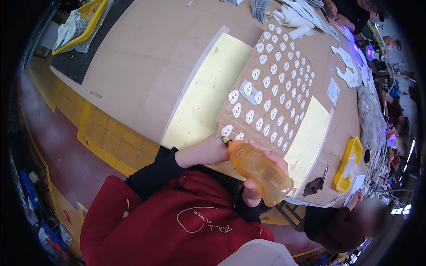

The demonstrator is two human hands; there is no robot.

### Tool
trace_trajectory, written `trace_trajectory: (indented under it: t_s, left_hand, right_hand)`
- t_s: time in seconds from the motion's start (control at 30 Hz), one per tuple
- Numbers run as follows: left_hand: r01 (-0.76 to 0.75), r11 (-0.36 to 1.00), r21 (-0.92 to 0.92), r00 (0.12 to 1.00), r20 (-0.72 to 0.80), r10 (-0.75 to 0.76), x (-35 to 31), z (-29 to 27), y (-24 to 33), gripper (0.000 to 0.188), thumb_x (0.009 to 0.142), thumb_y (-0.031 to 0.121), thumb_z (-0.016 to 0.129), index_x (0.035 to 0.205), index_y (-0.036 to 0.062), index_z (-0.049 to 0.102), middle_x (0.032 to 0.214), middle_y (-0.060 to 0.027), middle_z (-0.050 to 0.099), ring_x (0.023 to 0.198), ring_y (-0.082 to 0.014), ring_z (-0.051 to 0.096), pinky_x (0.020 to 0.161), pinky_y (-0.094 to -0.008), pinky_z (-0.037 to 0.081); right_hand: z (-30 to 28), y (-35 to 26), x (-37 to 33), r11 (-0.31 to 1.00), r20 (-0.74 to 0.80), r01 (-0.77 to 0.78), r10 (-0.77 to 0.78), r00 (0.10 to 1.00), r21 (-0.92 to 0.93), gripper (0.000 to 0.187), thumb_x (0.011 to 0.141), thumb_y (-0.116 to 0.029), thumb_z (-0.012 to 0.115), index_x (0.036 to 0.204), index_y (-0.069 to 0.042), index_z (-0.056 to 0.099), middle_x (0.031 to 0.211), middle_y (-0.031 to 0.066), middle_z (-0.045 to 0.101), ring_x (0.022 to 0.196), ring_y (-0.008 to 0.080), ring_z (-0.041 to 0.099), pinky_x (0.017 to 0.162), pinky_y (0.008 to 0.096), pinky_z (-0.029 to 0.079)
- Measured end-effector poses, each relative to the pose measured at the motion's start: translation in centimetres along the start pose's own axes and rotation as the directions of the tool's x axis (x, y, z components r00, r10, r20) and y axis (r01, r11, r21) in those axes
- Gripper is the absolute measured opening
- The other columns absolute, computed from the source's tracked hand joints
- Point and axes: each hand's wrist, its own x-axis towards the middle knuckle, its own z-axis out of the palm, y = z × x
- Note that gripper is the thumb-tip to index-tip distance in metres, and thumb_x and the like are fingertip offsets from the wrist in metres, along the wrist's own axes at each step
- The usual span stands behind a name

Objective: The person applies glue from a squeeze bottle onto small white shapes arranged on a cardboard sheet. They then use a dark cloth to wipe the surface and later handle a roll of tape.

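My right hand (278, 162) is wrapped round a translucent orange squeeze bottle (259, 170), tilted with its dark, smeared nozzle toward the near corner of a cardboard sheet (228, 119). Rows of small white oval pieces, each with dark holes, lie spread over this sheet. One white piece (226, 131) sits just beyond the nozzle, and another is partly covered by the bottle. My left hand (212, 150) is at the sheet's near edge beside the nozzle; its fingertips are hidden, so their grip does not show. A grey-white scrap (251, 92) lies among the pieces at the sheet's left side.
Pale yellow paper (202, 86) lies on the table (146, 57) under the sheet. A yellow tray (348, 164) and a dark cloth (313, 186) are at the right; another yellow tray (100, 20) holds pale pieces at far left. Co-workers sit at the right and far sides.
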Motion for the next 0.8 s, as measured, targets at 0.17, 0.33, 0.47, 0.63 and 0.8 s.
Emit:
trace_trajectory:
  t_s: [0.17, 0.33, 0.47, 0.63, 0.8]
  left_hand:
    - [-0.216, 0.965, 0.146, 0.971, -0.069, 0.228, 0.6, 1.3, -2.3, 0.021, 0.086, 0.019, 0.061, 0.103, 0.0053, 0.063, 0.096, -0.0108, 0.067, 0.087, -0.0247, 0.064, 0.08, -0.0337, 0.049]
    - [-0.133, 0.868, -0.478, 0.975, -0.222, 0.027, -0.5, 1.5, -0.3, 0.023, 0.089, 0.013, 0.06, 0.107, -0.0013, 0.06, 0.09, -0.0074, 0.068, 0.082, -0.0157, 0.066, 0.077, -0.0278, 0.05]
    - [0.023, 0.868, -0.496, 0.998, -0.041, -0.05, -2.8, 0.1, -0.6, 0.033, 0.087, 0.006, 0.06, 0.119, -0.0034, 0.056, 0.088, -0.008, 0.066, 0.079, -0.0123, 0.064, 0.07, -0.0242, 0.05]
    - [0.253, 0.926, -0.281, 0.941, -0.149, -0.302, -6.7, -3.1, -0.2, 0.02, 0.087, 0.003, 0.059, 0.106, 0.0004, 0.065, 0.082, -0.0061, 0.065, 0.073, -0.0089, 0.061, 0.067, -0.0235, 0.047]
    - [-0.254, 0.904, 0.345, 0.752, -0.518, 0.409, -5.7, -4.3, -2.1, 0.025, 0.079, -0.002, 0.059, 0.099, 0.0104, 0.068, 0.088, -0.0046, 0.059, 0.082, -0.0217, 0.054, 0.075, -0.0324, 0.043]
  right_hand:
    - [0.6, -0.7, 0.2, 0.999, -0.054, -0.05, 0.049, 0.997, -0.016, 0.08, 0.07, -0.057, 0.075, 0.114, 0.002, 0.043, 0.102, 0.0288, 0.061, 0.098, 0.0357, 0.062, 0.085, 0.0425, 0.053]
    - [0.8, -1.3, 0.7, 0.994, -0.15, -0.105, 0.11, 0.982, 0.042, 0.078, 0.073, -0.06, 0.07, 0.114, 0.001, 0.043, 0.098, 0.0267, 0.062, 0.094, 0.0351, 0.063, 0.082, 0.0427, 0.053]
    - [-1.3, 1.0, -0.1, 0.924, -0.097, -0.082, 0.127, 0.987, 0.372, 0.077, 0.065, -0.034, 0.086, 0.119, 0.0, 0.044, 0.114, 0.0268, 0.057, 0.109, 0.0342, 0.057, 0.091, 0.0425, 0.049]
    - [-1.5, 1.0, -0.7, 0.989, -0.019, -0.126, 0.128, 0.992, 0.082, 0.067, 0.063, -0.038, 0.087, 0.107, 0.001, 0.055, 0.106, 0.0252, 0.064, 0.099, 0.0318, 0.064, 0.081, 0.0381, 0.054]
    - [-2.5, 1.5, -1.5, 0.984, 0.209, -0.082, 0.114, 0.971, -0.157, 0.074, 0.062, -0.034, 0.088, 0.115, 0.001, 0.051, 0.114, 0.0282, 0.058, 0.106, 0.0341, 0.06, 0.088, 0.0408, 0.05]
